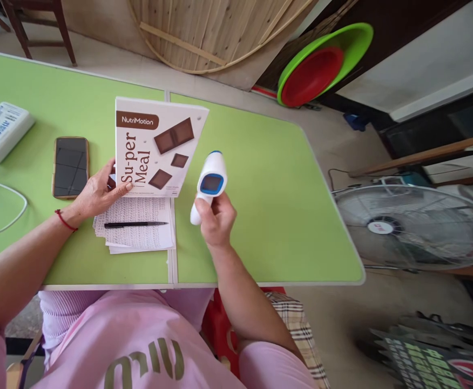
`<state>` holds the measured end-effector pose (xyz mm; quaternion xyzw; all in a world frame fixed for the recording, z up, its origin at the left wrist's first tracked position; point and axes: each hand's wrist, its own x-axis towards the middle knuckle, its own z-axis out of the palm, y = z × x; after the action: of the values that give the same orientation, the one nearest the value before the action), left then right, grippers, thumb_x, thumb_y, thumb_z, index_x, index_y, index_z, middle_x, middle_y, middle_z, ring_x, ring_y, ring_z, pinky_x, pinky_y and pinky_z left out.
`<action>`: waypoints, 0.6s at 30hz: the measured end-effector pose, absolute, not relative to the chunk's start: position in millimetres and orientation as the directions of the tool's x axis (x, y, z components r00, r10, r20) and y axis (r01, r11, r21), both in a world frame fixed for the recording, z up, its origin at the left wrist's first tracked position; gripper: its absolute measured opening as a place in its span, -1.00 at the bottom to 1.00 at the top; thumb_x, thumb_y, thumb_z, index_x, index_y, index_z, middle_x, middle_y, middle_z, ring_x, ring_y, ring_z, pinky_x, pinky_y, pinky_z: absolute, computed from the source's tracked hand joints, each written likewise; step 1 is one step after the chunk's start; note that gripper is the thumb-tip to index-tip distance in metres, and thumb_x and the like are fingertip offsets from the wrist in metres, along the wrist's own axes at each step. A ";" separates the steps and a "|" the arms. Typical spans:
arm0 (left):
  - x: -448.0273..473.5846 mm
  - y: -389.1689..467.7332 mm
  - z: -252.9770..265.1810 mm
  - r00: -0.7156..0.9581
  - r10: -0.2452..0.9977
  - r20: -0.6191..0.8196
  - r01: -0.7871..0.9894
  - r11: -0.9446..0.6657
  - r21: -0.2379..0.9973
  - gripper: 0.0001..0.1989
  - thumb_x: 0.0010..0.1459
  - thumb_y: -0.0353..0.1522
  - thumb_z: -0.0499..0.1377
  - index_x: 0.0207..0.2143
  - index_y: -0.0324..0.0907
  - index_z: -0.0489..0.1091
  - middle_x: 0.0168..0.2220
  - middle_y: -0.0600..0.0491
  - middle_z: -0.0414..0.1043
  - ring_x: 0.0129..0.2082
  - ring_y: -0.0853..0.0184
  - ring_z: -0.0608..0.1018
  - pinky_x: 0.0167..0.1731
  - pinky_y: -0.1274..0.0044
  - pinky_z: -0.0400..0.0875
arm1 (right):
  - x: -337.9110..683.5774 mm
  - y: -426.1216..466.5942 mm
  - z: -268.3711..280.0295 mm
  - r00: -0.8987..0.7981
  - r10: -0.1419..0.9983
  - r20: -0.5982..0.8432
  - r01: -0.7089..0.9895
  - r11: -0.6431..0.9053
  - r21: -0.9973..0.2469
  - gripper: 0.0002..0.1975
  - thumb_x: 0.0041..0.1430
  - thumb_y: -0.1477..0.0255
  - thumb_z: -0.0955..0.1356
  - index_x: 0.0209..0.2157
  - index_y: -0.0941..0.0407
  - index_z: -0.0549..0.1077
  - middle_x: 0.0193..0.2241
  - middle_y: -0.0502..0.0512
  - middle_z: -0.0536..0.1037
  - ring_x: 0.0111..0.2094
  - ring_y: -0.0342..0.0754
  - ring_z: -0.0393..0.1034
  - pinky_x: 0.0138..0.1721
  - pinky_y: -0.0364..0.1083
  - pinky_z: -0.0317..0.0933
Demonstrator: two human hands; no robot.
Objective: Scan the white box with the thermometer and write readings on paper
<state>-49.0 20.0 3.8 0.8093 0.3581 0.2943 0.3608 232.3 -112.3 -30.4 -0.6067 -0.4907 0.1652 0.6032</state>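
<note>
Box point(159, 148): white, brown brand panel, brown lettering, dark-brown chocolate pieces
Handheld thermometer point(216, 166): white, blue around the grey screen
Tabletop point(277, 210): light green, whitish edging
Papers point(139, 239): white, rows of fine marks
Pen point(135, 224): black
Phone point(71, 167): dark screen, tan case
Wristband point(65, 221): red
Shirt point(147, 329): pink, olive lettering
Large basin point(353, 43): lime green
Small basin point(312, 78): red
Cloth point(295, 319): beige plaid, dark lines

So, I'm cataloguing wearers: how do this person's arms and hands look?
Both pink sleeves are short. The left hand is ungloved, with a thin red bracelet at its wrist; the right hand is ungloved too, with no band in view.
</note>
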 end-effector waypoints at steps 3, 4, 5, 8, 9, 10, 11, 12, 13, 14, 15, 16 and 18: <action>-50.3 21.2 1.4 0.578 0.784 0.224 0.346 -0.485 0.803 -0.25 0.36 0.33 0.16 0.12 -0.13 0.40 -0.08 -0.13 0.60 -0.19 0.08 0.64 -0.22 0.30 0.62 | 261.9 -107.1 -39.9 0.483 0.777 0.404 0.584 0.058 -0.810 -0.46 0.21 -0.02 0.44 0.05 0.07 0.57 -0.14 0.20 0.68 -0.18 0.12 0.57 -0.10 0.12 0.51; -50.6 21.6 0.2 0.581 0.781 0.228 0.328 -0.481 0.813 -0.25 0.36 0.32 0.17 0.14 -0.13 0.39 -0.04 -0.15 0.60 -0.16 0.07 0.65 -0.21 0.29 0.64 | 271.2 -105.9 -43.3 0.483 0.788 0.382 0.640 -0.020 -0.768 -0.43 0.21 -0.01 0.43 0.09 0.09 0.56 -0.10 0.27 0.68 -0.11 0.19 0.58 -0.05 0.18 0.52; -51.0 22.0 -1.1 0.584 0.777 0.233 0.306 -0.477 0.824 -0.24 0.36 0.32 0.17 0.17 -0.13 0.37 -0.01 -0.18 0.59 -0.12 0.05 0.66 -0.20 0.29 0.66 | 279.3 -105.1 -46.6 0.484 0.798 0.359 0.697 -0.104 -0.709 -0.41 0.21 0.01 0.42 0.11 0.12 0.55 -0.09 0.32 0.67 -0.07 0.25 0.56 -0.02 0.24 0.51; -52.4 23.5 -5.0 0.584 0.769 0.260 0.276 -0.490 0.827 -0.20 0.34 0.30 0.22 0.27 -0.10 0.31 0.10 -0.24 0.53 -0.03 0.00 0.65 -0.19 0.27 0.70 | 293.5 -104.9 -54.0 0.457 0.836 0.303 0.828 -0.277 -0.488 -0.44 0.25 0.11 0.39 0.17 0.13 0.54 -0.06 0.39 0.65 -0.01 0.34 0.51 0.01 0.32 0.47; -53.1 24.3 -6.2 0.578 0.770 0.269 0.291 -0.503 0.813 -0.19 0.33 0.29 0.23 0.30 -0.09 0.29 0.15 -0.26 0.50 -0.03 0.00 0.65 -0.18 0.26 0.70 | 295.0 -105.3 -55.3 0.446 0.847 0.289 0.852 -0.302 -0.428 -0.46 0.27 0.15 0.37 0.19 0.13 0.53 -0.05 0.39 0.65 -0.01 0.35 0.50 0.01 0.32 0.46; -53.9 25.1 -7.3 0.573 0.772 0.275 0.314 -0.517 0.796 -0.19 0.33 0.28 0.25 0.33 -0.07 0.27 0.19 -0.27 0.47 -0.05 0.01 0.65 -0.17 0.24 0.70 | 295.3 -105.8 -56.0 0.436 0.856 0.279 0.868 -0.317 -0.383 -0.47 0.29 0.18 0.36 0.20 0.13 0.52 -0.05 0.40 0.65 -0.02 0.35 0.49 0.00 0.31 0.46; -54.7 26.0 -8.4 0.571 0.773 0.277 0.336 -0.528 0.780 -0.19 0.34 0.26 0.25 0.35 -0.06 0.25 0.23 -0.28 0.44 -0.07 0.02 0.64 -0.15 0.21 0.69 | 294.9 -106.3 -56.2 0.429 0.862 0.272 0.878 -0.325 -0.352 -0.48 0.30 0.21 0.35 0.21 0.13 0.51 -0.05 0.40 0.64 -0.02 0.35 0.48 0.00 0.30 0.45; -55.4 26.9 -9.4 0.574 0.770 0.277 0.352 -0.538 0.766 -0.20 0.35 0.24 0.25 0.37 -0.05 0.22 0.26 -0.29 0.41 -0.08 0.02 0.64 -0.13 0.19 0.69 | 294.2 -106.8 -55.9 0.424 0.866 0.267 0.884 -0.331 -0.331 -0.48 0.30 0.22 0.35 0.22 0.13 0.51 -0.04 0.40 0.64 -0.02 0.35 0.47 -0.01 0.30 0.44; -56.0 27.6 -10.3 0.580 0.765 0.279 0.362 -0.549 0.753 -0.20 0.37 0.23 0.24 0.39 -0.07 0.20 0.28 -0.31 0.40 -0.07 0.01 0.64 -0.09 0.16 0.68 | 293.6 -107.1 -55.2 0.421 0.868 0.262 0.887 -0.334 -0.318 -0.48 0.31 0.24 0.34 0.22 0.13 0.51 -0.03 0.40 0.64 -0.01 0.35 0.47 0.00 0.29 0.44; -56.3 28.1 -11.1 0.586 0.760 0.282 0.369 -0.560 0.742 -0.20 0.38 0.22 0.22 0.40 -0.09 0.19 0.29 -0.33 0.38 -0.02 -0.03 0.64 -0.04 0.13 0.67 | 293.1 -107.4 -54.1 0.422 0.870 0.255 0.888 -0.339 -0.312 -0.49 0.31 0.25 0.34 0.23 0.13 0.51 -0.02 0.40 0.64 -0.01 0.35 0.46 0.01 0.30 0.43; -56.4 28.3 -11.9 0.587 0.757 0.286 0.378 -0.569 0.730 -0.20 0.39 0.20 0.21 0.40 -0.12 0.18 0.31 -0.34 0.37 0.06 -0.09 0.62 0.03 0.10 0.66 | 292.9 -107.6 -52.7 0.426 0.870 0.246 0.886 -0.347 -0.308 -0.49 0.31 0.27 0.35 0.23 0.14 0.51 -0.01 0.40 0.64 0.00 0.35 0.46 0.02 0.31 0.43; -56.1 28.1 -12.4 0.587 0.756 0.291 0.390 -0.578 0.717 -0.21 0.40 0.18 0.20 0.40 -0.14 0.18 0.32 -0.36 0.36 0.15 -0.15 0.59 0.12 0.06 0.62 | 292.6 -107.8 -51.1 0.432 0.869 0.240 0.883 -0.355 -0.306 -0.49 0.30 0.28 0.36 0.23 0.15 0.51 0.01 0.41 0.63 0.01 0.36 0.45 0.03 0.32 0.42; -54.7 26.7 -13.2 0.587 0.752 0.301 0.417 -0.599 0.683 -0.27 0.42 0.09 0.20 0.39 -0.18 0.20 0.34 -0.36 0.35 0.32 -0.21 0.49 0.30 0.00 0.50 | 290.6 -108.3 -47.6 0.435 0.863 0.255 0.883 -0.355 -0.307 -0.48 0.28 0.31 0.39 0.23 0.16 0.52 0.05 0.43 0.61 0.04 0.38 0.45 0.07 0.35 0.40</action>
<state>-54.7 26.7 -13.2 0.8443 0.3461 0.2945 0.2839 290.6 -108.3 -47.6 -0.8226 -0.5308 -0.0241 0.2024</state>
